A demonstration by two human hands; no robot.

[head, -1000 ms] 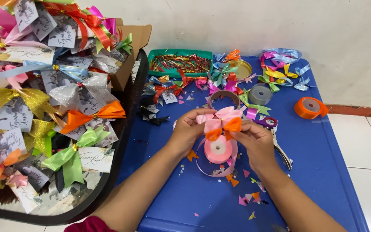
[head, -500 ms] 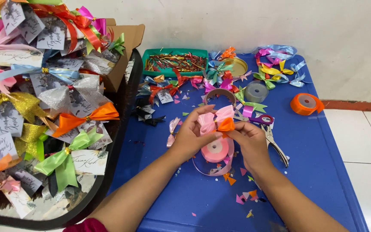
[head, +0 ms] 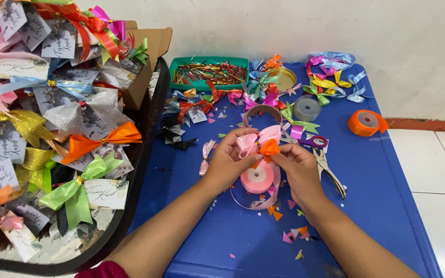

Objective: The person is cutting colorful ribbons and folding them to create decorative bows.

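Ribbon bow (head: 257, 142), pink and orange, sits pinched between our left hand (head: 227, 164) and right hand (head: 298, 167), above the pink ribbon spool (head: 257, 178) near the middle of the blue table (head: 377, 206). We'd best keep both pinches tight at the centre so the loops stay even, working clear of the scissors (head: 328, 166) beside the right hand.

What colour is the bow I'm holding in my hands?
The bow is pink with an orange loop on its right side, seen in the head view.
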